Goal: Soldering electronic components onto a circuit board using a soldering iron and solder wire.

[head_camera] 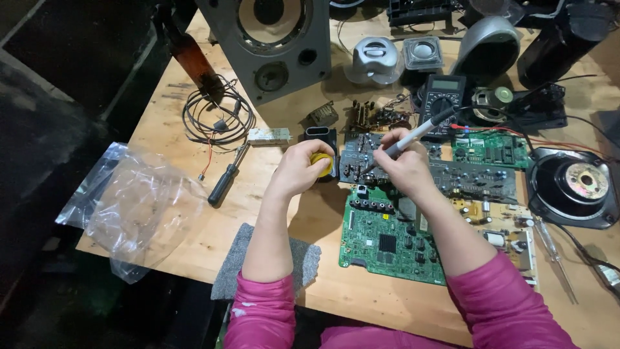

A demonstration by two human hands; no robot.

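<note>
1. A person in pink sleeves works at a cluttered wooden bench (194, 213), seen from above.
2. The right hand (403, 169) is pinched closed around a soldering iron (413, 137), held like a pen.
3. The iron's long axis runs from 2 o'clock, where its cord leaves, down to 8 o'clock, where the tip meets a small grey circuit board (355, 158).
4. The left hand (298, 169) is curled closed around a small yellow tin (325, 165), at 9 o'clock from the tip and just beside it.
5. The right hand is nearer the grey board; a large green circuit board (387, 242) lies at 6 o'clock from both hands.
</note>
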